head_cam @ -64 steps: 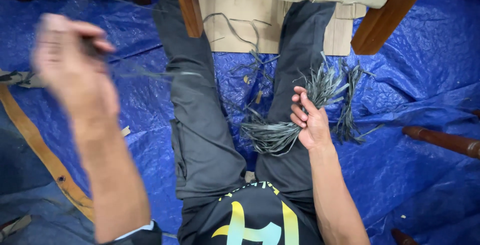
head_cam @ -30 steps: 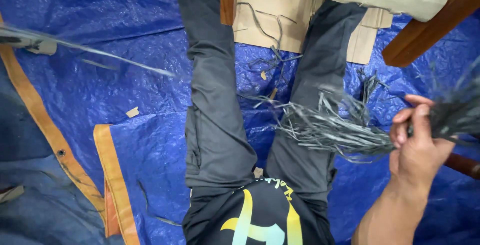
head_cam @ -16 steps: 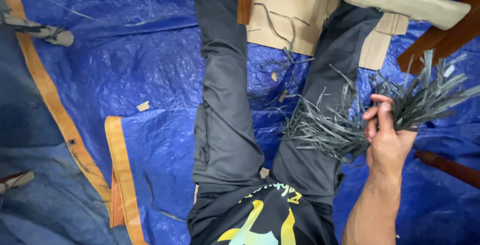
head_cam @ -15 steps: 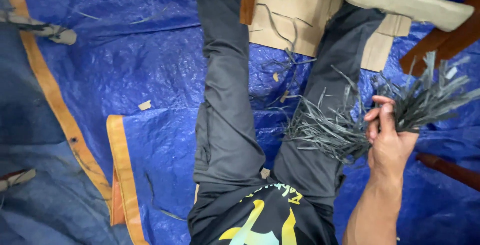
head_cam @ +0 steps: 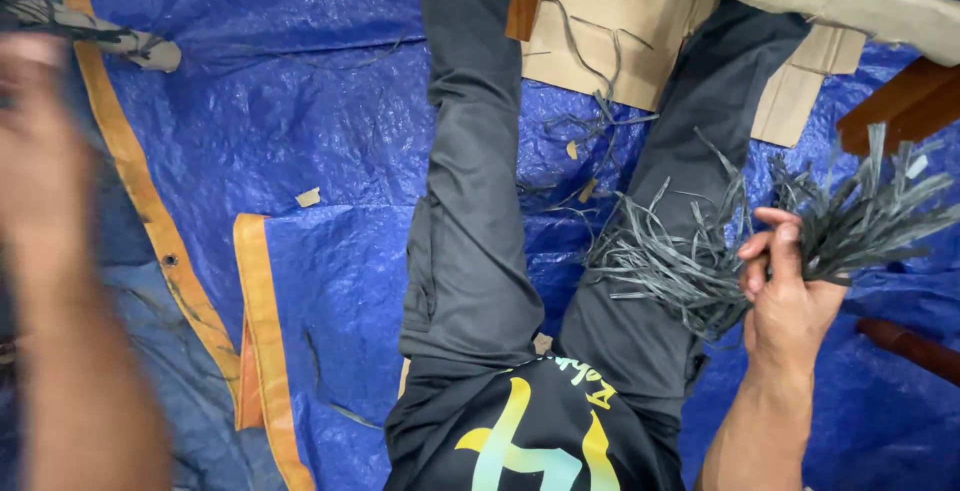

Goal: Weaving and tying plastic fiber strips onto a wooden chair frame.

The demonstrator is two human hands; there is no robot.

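A person sits on a blue tarp with both legs stretched out, the right hand raised just beside the right leg — its fingers clenched around 1 bundle of grey strips, whose loose ends fan out on both sides of the fist and trail onto that leg. The left hand is lifted well to the left of the legs, blurred; whether its fingers are clenched cannot be told. Brown cardboard lies between the feet — wooden furniture legs stand near it.
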